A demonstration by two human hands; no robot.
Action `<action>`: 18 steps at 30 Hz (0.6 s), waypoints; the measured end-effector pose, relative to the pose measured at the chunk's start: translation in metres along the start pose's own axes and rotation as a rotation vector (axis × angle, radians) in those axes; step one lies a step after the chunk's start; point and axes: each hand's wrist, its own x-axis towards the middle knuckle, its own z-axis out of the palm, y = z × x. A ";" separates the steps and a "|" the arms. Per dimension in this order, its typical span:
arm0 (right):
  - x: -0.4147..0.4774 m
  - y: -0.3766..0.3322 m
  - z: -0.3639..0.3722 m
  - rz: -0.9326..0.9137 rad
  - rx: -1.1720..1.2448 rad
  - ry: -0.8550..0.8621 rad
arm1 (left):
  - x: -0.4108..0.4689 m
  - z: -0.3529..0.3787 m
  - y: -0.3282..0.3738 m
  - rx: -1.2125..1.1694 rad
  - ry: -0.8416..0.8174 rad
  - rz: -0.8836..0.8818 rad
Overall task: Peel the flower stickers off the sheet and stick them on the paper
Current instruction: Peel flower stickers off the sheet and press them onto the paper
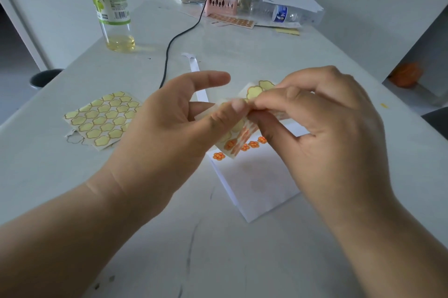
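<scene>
White paper (257, 183) near centre, orange flower stickers (219, 156) along its far edge. Above it: left hand (169, 128) pinches sticker sheet (254, 91) under thumb, index finger straight; right hand (322, 123) fingertips pinch same sheet. Bottle (110, 4) far left.

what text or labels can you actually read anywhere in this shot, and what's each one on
Nothing reads clearly enough to quote.
On the green-labelled bottle: a barcode and small print, too blurred to read.
On the water bottle lying on its side: a blue label, unreadable.
On the orange flower stickers on the paper: light marks at their centres, too small to read.
On the held sticker sheet: blurred, nothing legible.
</scene>
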 end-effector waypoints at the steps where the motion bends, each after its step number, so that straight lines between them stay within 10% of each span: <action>1: 0.000 0.000 0.000 -0.004 0.000 0.003 | 0.000 0.000 0.000 -0.005 0.009 0.002; 18: 0.001 -0.002 0.002 0.005 0.039 0.022 | 0.002 -0.001 0.001 -0.098 0.063 -0.001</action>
